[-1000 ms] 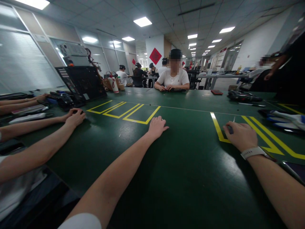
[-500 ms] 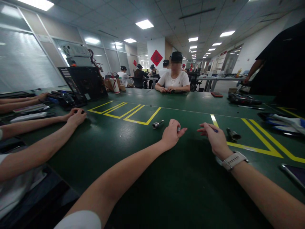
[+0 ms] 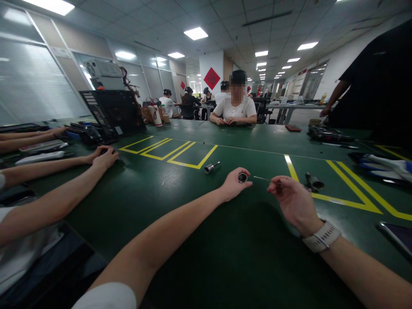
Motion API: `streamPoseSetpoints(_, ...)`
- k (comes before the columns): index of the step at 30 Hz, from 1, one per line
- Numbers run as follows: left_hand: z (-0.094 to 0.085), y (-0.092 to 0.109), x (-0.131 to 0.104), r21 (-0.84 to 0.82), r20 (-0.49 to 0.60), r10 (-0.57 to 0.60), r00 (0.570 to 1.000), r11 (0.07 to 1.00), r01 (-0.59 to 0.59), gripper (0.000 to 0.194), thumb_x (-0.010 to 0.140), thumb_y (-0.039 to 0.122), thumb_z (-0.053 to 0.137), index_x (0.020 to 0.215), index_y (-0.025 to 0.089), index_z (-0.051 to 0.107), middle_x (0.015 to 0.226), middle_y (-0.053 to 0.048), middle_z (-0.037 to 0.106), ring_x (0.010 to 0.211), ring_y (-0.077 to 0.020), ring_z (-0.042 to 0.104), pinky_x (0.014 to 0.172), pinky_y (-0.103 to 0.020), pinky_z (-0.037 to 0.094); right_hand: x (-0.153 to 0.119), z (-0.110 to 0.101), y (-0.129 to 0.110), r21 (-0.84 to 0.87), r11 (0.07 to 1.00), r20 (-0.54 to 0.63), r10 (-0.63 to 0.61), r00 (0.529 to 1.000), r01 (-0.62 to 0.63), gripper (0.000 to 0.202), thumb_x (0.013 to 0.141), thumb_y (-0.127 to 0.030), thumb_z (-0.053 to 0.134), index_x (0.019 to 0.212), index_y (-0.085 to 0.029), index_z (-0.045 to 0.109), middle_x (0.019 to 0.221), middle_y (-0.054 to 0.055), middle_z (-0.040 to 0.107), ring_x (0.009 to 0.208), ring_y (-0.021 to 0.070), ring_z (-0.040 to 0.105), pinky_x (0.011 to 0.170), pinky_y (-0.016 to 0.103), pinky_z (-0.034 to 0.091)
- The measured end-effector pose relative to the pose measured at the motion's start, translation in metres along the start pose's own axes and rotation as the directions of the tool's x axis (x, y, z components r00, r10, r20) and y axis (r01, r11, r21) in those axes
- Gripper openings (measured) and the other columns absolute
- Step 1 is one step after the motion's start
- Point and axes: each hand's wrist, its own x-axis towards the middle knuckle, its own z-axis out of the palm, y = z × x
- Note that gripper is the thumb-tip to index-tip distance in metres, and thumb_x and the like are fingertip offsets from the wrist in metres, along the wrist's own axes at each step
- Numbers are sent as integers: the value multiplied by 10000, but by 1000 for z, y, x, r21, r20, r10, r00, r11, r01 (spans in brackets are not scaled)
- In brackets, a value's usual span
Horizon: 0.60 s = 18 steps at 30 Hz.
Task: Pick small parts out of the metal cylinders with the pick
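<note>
The left hand (image 3: pixel 234 185) is gripping a metal cup (image 3: pixel 242 177); the right hand (image 3: pixel 294 201) is pinching a thin rod (image 3: pixel 262 178).
A metal bit (image 3: pixel 210 168) is lying on the green counter (image 3: pixel 241 257); to its right, the left hand is curling around the cup, round mouth showing. The rod is pointing toward the cup without touching it. A second cup (image 3: pixel 317 183) is lying just beside the right hand, inside yellow tape (image 3: pixel 291 167).

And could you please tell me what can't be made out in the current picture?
All in the head view:
Hollow metal part: outer side, largely covered by the left hand.
Thin rod: gripped stretch, hidden by the right hand.
Flat device: cut off by the right edge.
</note>
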Motion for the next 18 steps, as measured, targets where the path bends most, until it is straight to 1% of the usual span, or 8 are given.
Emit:
streamPoseSetpoints(3,2,1,0,3,56,41,998,999,-41,273,621,245,739,797,154,552,787,12,551,731,-124,515,668,-254,426,-11,8,-1,-61,997,87,-31,996,36,142,728,-252,484,661,-203,599,613,20,603,617,187,576,608,341,463)
streamPoseSetpoints(5,1,2,0,67,96,53,994,996,-60,282,604,272,747,770,154,552,764,19,544,705,-122,500,631,-244,406,-17,12,-1,-139,989,132,-41,990,59,135,729,-237,511,655,-196,616,617,18,612,631,191,573,625,342,450)
streamPoseSetpoints(10,1,6,-1,235,137,29,990,970,-61,225,632,261,713,768,157,568,751,24,546,697,-124,492,609,-231,381,-26,16,-1,-313,940,149,-92,984,136,135,752,-245,524,674,-199,625,632,6,595,666,197,554,641,334,412)
streamPoseSetpoints(14,1,9,-2,270,169,42,985,959,-88,205,638,254,709,736,149,563,733,20,541,690,-126,486,590,-226,366,-27,16,-2,-376,906,181,-134,974,194,139,761,-246,519,665,-208,612,683,12,607,701,199,557,646,323,398)
streamPoseSetpoints(18,1,11,-3,290,189,68,980,949,-122,204,625,208,710,735,143,551,752,12,542,699,-131,488,589,-230,361,-28,17,-2,-400,888,222,-147,964,228,137,757,-237,523,658,-209,614,678,14,607,690,201,557,645,327,390)
